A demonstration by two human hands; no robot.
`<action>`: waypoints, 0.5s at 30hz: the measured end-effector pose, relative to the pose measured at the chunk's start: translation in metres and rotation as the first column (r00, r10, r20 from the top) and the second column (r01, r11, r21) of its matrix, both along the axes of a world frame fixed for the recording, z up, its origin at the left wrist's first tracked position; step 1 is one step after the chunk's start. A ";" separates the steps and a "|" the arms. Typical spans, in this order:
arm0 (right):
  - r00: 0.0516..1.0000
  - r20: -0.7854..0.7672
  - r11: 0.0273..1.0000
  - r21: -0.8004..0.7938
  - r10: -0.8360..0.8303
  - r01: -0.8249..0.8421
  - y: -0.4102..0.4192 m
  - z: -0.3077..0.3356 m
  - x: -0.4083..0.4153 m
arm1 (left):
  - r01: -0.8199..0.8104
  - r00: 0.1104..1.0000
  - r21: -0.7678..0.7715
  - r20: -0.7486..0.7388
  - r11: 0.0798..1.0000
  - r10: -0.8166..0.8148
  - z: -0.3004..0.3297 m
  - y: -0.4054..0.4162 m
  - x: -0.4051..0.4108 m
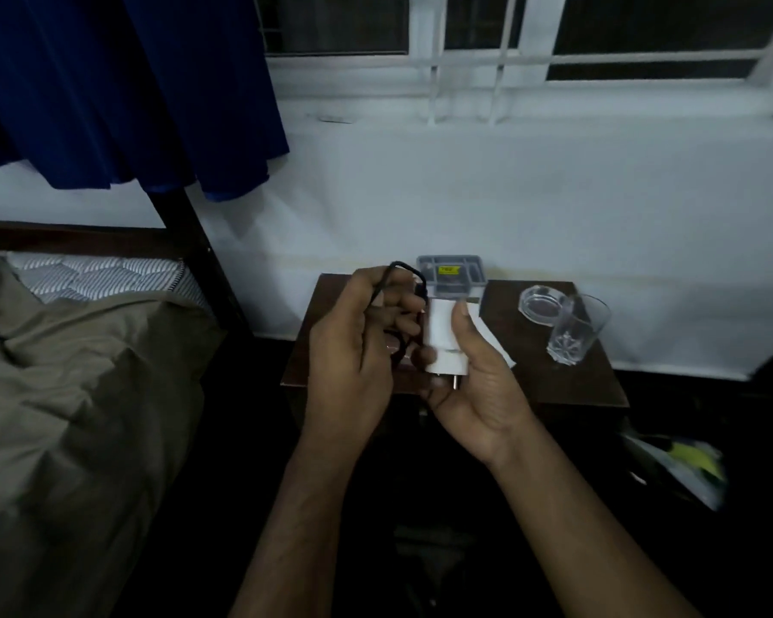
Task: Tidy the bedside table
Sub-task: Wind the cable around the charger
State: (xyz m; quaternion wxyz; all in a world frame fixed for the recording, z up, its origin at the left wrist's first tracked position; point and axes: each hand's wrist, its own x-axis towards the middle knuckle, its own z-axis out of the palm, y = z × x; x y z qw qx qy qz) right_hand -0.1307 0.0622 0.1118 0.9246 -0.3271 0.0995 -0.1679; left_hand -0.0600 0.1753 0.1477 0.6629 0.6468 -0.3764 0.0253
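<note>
My right hand (pixel 469 394) grips a white charger plug (pixel 442 336) above the dark wooden bedside table (pixel 572 385), thumb on its front face and metal pins pointing down. My left hand (pixel 353 350) holds the black cable (pixel 405 272), which loops over my fingers and runs to the top of the plug. Behind the plug, at the table's back edge, stands a grey plastic box (pixel 451 276) with a yellow label. A white paper (pixel 494 336) lies on the table, partly hidden by my right hand.
A clear drinking glass (pixel 576 330) stands at the table's right side, with a round glass dish (pixel 543 305) just behind it. A bed with an olive blanket (pixel 72 394) lies to the left. Blue cloth (pixel 130 91) hangs above. A plastic bag (pixel 683 466) lies on the floor at right.
</note>
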 end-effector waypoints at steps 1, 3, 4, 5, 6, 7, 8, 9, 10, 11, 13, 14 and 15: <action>1.000 0.027 0.998 0.057 -0.003 0.001 0.004 -0.002 -0.017 | 0.028 0.999 0.005 -0.020 1.000 -0.028 -0.002 0.004 -0.010; 0.998 0.057 0.992 0.123 -0.025 0.018 0.009 -0.006 -0.045 | 0.034 0.999 0.029 -0.036 0.999 -0.033 -0.009 0.009 -0.028; 0.997 0.061 0.991 0.131 -0.039 0.030 0.010 -0.008 -0.058 | 0.015 0.999 0.053 -0.030 0.998 -0.013 -0.014 0.010 -0.037; 0.997 0.059 0.991 0.130 -0.050 0.042 0.011 -0.010 -0.069 | -0.014 1.000 0.084 -0.025 0.996 0.016 -0.020 0.012 -0.044; 0.997 0.051 0.991 0.125 -0.059 0.052 0.012 -0.011 -0.078 | -0.044 0.999 0.118 -0.025 0.992 0.048 -0.027 0.013 -0.050; 0.997 0.039 0.992 0.116 -0.064 0.059 0.012 -0.013 -0.086 | -0.070 0.997 0.161 -0.028 0.984 0.076 -0.033 0.014 -0.055; 0.997 0.026 0.993 0.102 -0.067 0.064 0.013 -0.016 -0.092 | -0.084 0.995 0.208 -0.029 0.974 0.092 -0.039 0.015 -0.059; 0.997 0.012 0.994 0.083 -0.071 0.069 0.014 -0.019 -0.097 | -0.067 0.996 0.241 -0.037 0.968 0.078 -0.044 0.014 -0.062; 0.997 -0.004 0.995 0.057 -0.077 0.077 0.014 -0.023 -0.100 | -0.013 0.997 0.248 -0.065 0.969 0.031 -0.048 0.013 -0.066; 0.996 -0.027 0.996 0.026 -0.088 0.089 0.015 -0.027 -0.102 | 0.061 0.991 0.233 -0.129 0.971 -0.031 -0.051 0.011 -0.070; 0.989 -0.086 0.993 -0.039 -0.117 0.114 0.015 -0.036 -0.104 | 0.209 0.931 0.138 -0.332 0.968 -0.154 -0.056 0.004 -0.079; 0.985 -0.116 0.990 -0.068 -0.127 0.120 0.014 -0.040 -0.104 | 0.240 0.890 0.084 -0.416 0.967 -0.185 -0.061 0.001 -0.082; 0.981 -0.145 0.988 -0.097 -0.131 0.118 0.012 -0.043 -0.104 | 0.238 0.868 0.060 -0.460 0.969 -0.185 -0.066 -0.002 -0.084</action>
